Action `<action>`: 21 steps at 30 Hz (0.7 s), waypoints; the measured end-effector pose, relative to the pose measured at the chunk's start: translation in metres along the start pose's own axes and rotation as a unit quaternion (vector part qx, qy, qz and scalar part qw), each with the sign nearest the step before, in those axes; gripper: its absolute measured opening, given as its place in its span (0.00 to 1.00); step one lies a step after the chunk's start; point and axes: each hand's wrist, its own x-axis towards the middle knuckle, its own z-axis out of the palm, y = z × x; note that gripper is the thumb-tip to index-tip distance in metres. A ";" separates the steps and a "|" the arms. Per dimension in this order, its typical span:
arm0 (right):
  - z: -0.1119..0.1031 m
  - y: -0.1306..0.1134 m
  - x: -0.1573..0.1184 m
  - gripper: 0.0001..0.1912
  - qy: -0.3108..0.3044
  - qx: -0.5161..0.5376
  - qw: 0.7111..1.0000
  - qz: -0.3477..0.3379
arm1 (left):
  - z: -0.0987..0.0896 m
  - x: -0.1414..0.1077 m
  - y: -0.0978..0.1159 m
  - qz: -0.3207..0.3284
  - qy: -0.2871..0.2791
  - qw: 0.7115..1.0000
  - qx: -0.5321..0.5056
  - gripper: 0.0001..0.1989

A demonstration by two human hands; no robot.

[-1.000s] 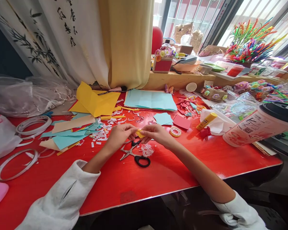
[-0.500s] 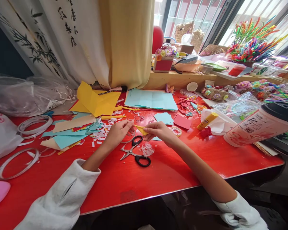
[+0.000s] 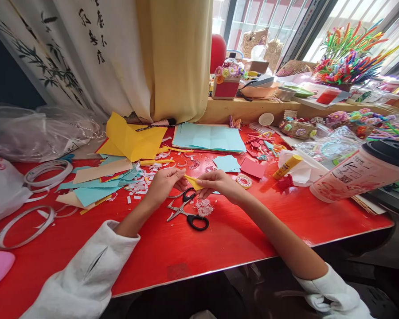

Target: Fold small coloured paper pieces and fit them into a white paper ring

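Note:
A small folded piece of yellow paper (image 3: 193, 182) is pinched between my two hands above the middle of the red table (image 3: 146, 257). My left hand (image 3: 168, 184) grips its left end with thumb and fingertips. On the right end, my right hand (image 3: 217, 182) closes thumb against fingers. Just below lie black-handled scissors (image 3: 186, 210), their blades spread and pointing left. White paper shreds (image 3: 204, 207) are heaped beside the handles. Behind my right hand rest light blue paper squares (image 3: 227, 163), a red paper square (image 3: 253, 168) and a small tape roll (image 3: 244, 180).
Yellow sheets (image 3: 133, 137) and a light blue stack (image 3: 209, 137) lie at the back. Paper scraps (image 3: 96, 181) and tape rolls (image 3: 48, 173) spread over the left. A glue stick (image 3: 287, 167) and a large drink cup (image 3: 362, 173) stand at the right. The table's front edge is near my forearms.
The yellow paper has turned slightly between my fingers and shows a wider face. My right hand has shifted a little to the left; the scissors have not moved.

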 end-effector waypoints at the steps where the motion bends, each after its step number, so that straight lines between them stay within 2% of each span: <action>1: 0.000 0.000 0.000 0.15 0.004 0.001 1.000 0.000 | -0.001 0.001 -0.001 -0.005 0.004 1.000 -0.014 0.18; 4: -0.002 -0.001 0.000 0.15 0.020 0.000 1.000 0.007 | -0.005 0.003 0.000 0.033 0.032 0.998 0.046 0.18; 7: -0.002 -0.001 0.000 0.15 0.014 -0.001 1.000 0.006 | -0.005 0.000 0.003 0.078 0.018 0.987 0.141 0.16; 9: -0.002 -0.001 0.000 0.15 0.002 -0.003 1.000 0.003 | -0.004 -0.002 0.004 0.086 0.013 0.982 0.166 0.14; 14: -0.002 -0.001 -0.001 0.16 -0.009 -0.015 1.000 0.000 | -0.001 -0.003 0.002 0.072 0.023 0.989 0.130 0.15; 18: 0.000 -0.002 -0.002 0.15 0.005 -0.042 0.999 0.001 | -0.002 0.001 -0.003 0.043 -0.008 0.997 0.068 0.15; 21: 0.002 0.000 -0.001 0.15 0.014 -0.062 0.997 -0.033 | -0.003 0.002 -0.004 0.050 -0.012 0.995 0.089 0.15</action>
